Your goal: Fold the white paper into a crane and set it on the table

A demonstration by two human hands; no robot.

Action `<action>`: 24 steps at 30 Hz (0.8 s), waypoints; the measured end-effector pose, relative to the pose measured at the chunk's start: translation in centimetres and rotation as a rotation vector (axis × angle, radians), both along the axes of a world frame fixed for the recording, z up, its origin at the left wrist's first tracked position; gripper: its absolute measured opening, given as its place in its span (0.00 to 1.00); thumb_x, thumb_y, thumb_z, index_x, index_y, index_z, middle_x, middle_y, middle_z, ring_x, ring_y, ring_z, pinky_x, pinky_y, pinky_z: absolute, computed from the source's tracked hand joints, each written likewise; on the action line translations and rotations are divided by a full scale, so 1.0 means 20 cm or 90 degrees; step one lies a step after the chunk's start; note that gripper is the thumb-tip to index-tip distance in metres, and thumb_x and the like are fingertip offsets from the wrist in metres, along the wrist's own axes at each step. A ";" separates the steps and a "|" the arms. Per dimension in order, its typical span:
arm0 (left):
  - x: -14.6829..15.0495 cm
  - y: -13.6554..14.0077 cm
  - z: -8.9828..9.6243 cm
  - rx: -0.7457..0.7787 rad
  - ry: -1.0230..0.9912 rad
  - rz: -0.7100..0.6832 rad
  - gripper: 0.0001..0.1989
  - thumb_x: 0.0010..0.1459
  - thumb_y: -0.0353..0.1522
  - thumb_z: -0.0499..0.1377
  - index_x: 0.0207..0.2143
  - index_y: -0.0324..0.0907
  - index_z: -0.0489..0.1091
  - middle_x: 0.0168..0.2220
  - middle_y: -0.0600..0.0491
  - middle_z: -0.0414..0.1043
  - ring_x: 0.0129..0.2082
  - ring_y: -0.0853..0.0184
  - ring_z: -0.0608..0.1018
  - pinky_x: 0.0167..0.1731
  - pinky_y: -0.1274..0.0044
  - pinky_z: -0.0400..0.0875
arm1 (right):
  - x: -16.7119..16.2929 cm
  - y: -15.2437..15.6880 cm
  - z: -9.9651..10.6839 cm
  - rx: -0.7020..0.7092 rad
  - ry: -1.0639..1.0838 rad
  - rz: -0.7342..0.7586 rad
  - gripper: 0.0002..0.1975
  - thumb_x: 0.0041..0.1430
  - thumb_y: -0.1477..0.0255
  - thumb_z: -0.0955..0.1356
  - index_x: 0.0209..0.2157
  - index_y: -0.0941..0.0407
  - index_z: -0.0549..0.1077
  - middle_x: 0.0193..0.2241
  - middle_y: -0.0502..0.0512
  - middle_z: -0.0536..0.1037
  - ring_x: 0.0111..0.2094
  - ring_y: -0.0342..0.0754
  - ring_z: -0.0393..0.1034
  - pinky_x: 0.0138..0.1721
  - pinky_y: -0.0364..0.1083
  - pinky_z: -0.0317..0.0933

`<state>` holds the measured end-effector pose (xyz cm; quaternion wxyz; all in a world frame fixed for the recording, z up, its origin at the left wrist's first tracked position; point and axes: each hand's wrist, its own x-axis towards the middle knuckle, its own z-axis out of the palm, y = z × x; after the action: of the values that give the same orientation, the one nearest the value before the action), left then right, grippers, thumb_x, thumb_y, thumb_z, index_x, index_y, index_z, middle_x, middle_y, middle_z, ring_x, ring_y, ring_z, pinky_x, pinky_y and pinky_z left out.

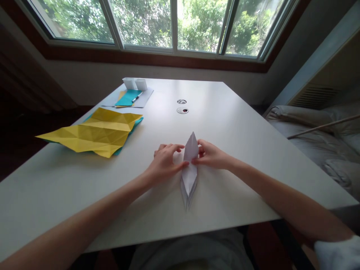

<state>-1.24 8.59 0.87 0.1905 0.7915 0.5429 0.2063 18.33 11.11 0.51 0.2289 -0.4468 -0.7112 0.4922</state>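
Observation:
A white sheet of paper folded into a narrow, pointed shape, a folded paper [190,165], lies lengthwise on the table in front of me. Its lower end splits into thin points. My left hand [165,159] is at its left edge, thumb on the paper and index finger curved towards it. From the other side my right hand [209,154] pinches the right edge between thumb and fingers. Part of the right fingers is hidden behind the paper.
Creased yellow paper [104,131] lies over teal paper [119,150] on the left. Farther back are coloured sheets [127,98], a pen [137,97] and small white boxes [141,84]. Two round discs [182,110] sit mid-table. The white table [239,191] ends close to me.

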 end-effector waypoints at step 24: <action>-0.06 0.02 0.02 0.060 -0.126 -0.035 0.08 0.54 0.31 0.54 0.36 0.43 0.71 0.33 0.55 0.74 0.32 0.68 0.74 0.31 0.78 0.66 | 0.10 -0.03 0.07 0.942 -0.144 0.073 0.09 0.58 0.79 0.63 0.37 0.56 0.71 0.35 0.56 0.78 0.37 0.47 0.71 0.38 0.46 0.65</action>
<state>-2.50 9.02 1.33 0.2113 0.7901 0.4888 0.3036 20.30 10.57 2.00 0.3691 -0.1865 -0.8977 -0.1522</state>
